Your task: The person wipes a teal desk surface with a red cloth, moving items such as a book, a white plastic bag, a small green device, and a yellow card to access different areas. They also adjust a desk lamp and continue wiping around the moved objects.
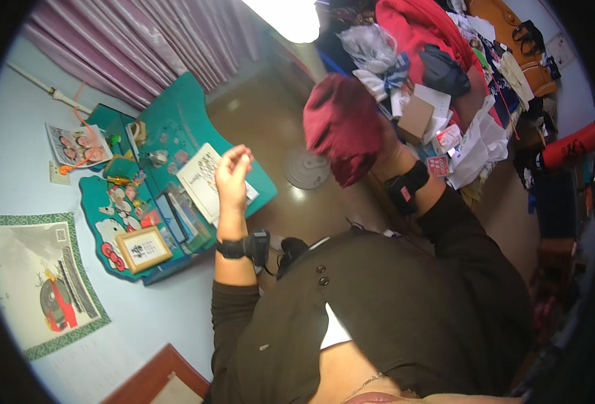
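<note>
My right hand (pixel 391 144) grips a bunched, dark red cloth (pixel 342 126), raised in front of me on the right. The cloth hides most of its fingers. Opposite it, my left hand (pixel 233 178) is lifted palm inward with loosely curled fingers and nothing in it. Below that hand, a cream book or booklet (pixel 199 184) with a printed cover lies on a green desk (pixel 191 108); I cannot tell that the two touch. Black straps with small devices circle both my wrists.
Heaped at the right are red fabric (pixel 423 25), a clear plastic bag (pixel 368 45), a brown cardboard box (pixel 415 119) and a white bag (pixel 471 151). A round floor cover (pixel 306 169) shows between my hands. A framed picture (pixel 143 249) stands on the green shelf at left.
</note>
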Action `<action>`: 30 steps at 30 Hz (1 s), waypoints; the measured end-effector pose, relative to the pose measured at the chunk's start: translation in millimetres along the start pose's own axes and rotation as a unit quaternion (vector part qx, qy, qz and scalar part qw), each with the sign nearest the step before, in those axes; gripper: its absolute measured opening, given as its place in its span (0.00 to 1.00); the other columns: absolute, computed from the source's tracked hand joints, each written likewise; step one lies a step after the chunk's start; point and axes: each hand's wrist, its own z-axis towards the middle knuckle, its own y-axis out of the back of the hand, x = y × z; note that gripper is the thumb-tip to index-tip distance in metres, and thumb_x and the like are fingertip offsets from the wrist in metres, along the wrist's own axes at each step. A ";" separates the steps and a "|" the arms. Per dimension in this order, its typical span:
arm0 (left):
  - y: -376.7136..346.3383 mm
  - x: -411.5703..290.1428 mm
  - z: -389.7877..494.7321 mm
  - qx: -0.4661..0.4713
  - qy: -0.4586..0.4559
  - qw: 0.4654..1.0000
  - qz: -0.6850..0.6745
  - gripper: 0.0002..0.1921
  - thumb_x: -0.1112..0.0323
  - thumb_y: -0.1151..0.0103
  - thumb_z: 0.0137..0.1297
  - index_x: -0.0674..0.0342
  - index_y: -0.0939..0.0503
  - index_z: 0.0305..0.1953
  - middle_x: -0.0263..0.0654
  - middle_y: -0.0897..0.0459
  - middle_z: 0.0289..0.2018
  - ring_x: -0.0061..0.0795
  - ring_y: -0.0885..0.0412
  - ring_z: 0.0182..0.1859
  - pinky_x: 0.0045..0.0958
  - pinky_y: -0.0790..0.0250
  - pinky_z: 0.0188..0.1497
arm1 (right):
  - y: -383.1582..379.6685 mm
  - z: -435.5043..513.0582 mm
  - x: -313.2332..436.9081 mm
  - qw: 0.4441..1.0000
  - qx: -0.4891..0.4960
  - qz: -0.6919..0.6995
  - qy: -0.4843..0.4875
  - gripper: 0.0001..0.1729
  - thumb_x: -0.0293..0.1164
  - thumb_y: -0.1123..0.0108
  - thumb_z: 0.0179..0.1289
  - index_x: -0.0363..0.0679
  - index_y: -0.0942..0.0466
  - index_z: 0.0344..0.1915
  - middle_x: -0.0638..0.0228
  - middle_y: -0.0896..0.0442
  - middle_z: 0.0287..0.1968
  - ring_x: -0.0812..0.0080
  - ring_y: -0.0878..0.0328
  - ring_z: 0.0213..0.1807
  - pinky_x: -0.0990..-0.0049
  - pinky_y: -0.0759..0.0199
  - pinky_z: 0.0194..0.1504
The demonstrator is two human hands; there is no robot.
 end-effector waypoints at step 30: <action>-204.8 -81.7 84.9 -0.006 -0.213 0.977 -0.004 0.16 0.67 0.52 0.67 0.58 0.34 0.55 0.33 0.28 0.46 0.27 0.29 0.48 0.30 0.35 0.50 | 106.2 -204.2 153.0 0.978 -0.207 -0.024 -0.001 0.32 0.48 0.59 0.67 0.41 0.44 0.65 0.59 0.32 0.61 0.59 0.31 0.59 0.59 0.34 0.58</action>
